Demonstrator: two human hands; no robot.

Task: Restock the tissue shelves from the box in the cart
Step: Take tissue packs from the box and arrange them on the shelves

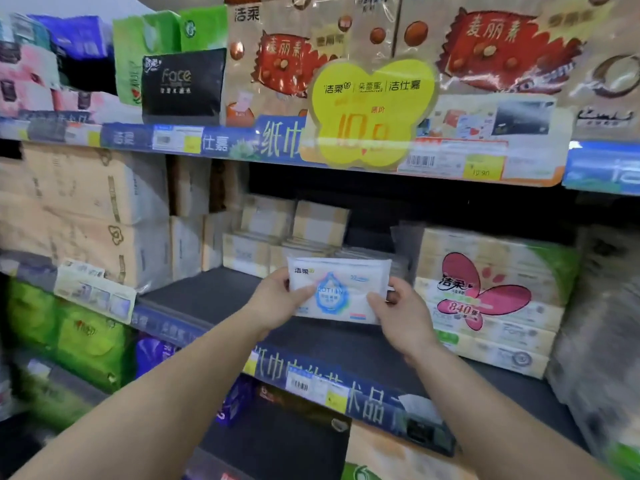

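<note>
Gripped between left hand and right hand, the white tissue pack hovers above the dark shelf.

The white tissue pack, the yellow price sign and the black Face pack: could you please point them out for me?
white tissue pack [337,292]: head view, middle of its front.
yellow price sign [372,112]: head view, its centre.
black Face pack [181,86]: head view, front face below the logo.

You see a yellow butterfly-shaped price sign hanging on the upper shelf edge. Left of it sits a small white price label, its print too blurred to read.
</note>
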